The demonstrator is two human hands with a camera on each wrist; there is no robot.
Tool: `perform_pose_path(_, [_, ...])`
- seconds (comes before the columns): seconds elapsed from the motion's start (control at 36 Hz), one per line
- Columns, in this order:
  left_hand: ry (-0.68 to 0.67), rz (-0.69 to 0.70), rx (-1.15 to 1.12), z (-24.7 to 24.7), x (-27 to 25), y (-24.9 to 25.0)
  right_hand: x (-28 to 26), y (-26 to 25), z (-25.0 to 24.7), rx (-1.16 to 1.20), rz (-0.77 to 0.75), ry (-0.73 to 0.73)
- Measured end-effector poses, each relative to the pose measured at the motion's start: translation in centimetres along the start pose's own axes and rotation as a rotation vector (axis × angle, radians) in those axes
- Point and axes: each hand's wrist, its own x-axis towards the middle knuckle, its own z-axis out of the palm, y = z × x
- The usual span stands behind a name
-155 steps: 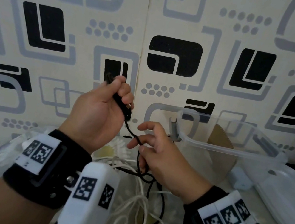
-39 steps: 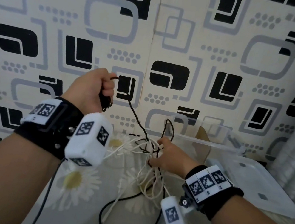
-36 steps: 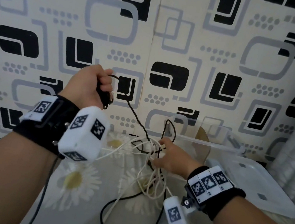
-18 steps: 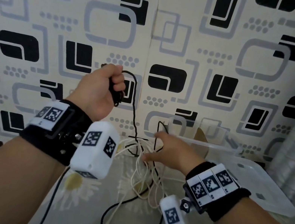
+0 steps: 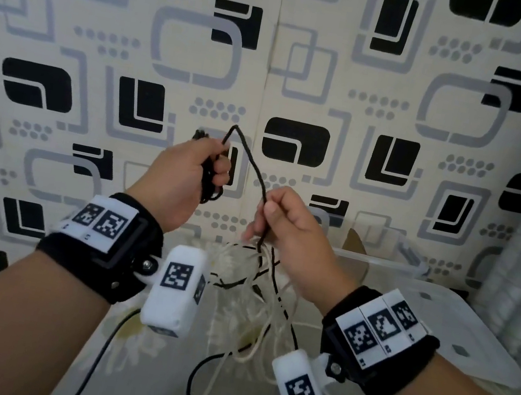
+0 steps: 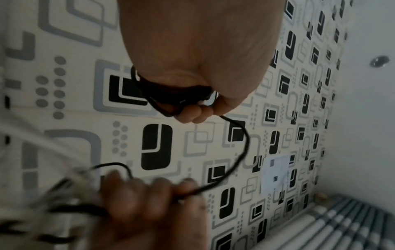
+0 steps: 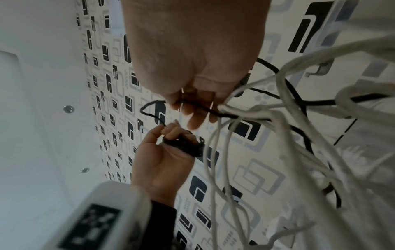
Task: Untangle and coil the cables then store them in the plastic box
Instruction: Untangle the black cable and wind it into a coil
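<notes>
Black cable [image 5: 257, 176] is now rising from the white tangle [image 5: 254, 304]: right hand [image 5: 294, 234] is pinching it just above the tangle, left hand [image 5: 182, 180] is gripping its coil, so untangling is progressing; plastic box [image 5: 380, 260] is waiting behind the tangle.

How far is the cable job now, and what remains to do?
Done: a few black loops sit in the left hand. In hand: the right hand pinches the black cable near the tangle. Left: white cables are tangled with it, and the box holds no cable that shows.

Cable tangle [image 5: 257, 287] on table [image 5: 150, 380], plastic box [image 5: 413, 269] to its right
</notes>
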Motion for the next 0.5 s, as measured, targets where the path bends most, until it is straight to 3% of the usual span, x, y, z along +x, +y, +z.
perform_pose_path(0.11, [-0.022,-0.079,0.185,-0.5,-0.2,-1.6,0.3,-0.8,0.2,0.044,-0.133,0.148])
perform_pose_path(0.22, [-0.151,-0.12,0.416,-0.7,-1.2,-2.9,0.8,-1.5,-0.2,0.046,-0.204,0.306])
perform_pose_path(0.39, [-0.443,-0.161,0.662,-1.4,-2.5,-3.5,1.7,-0.5,-1.8,0.017,-0.098,0.532])
perform_pose_path(0.5, [-0.448,-0.195,0.726,-1.7,-2.6,-3.4,1.6,0.6,-2.9,-0.128,-0.018,0.619])
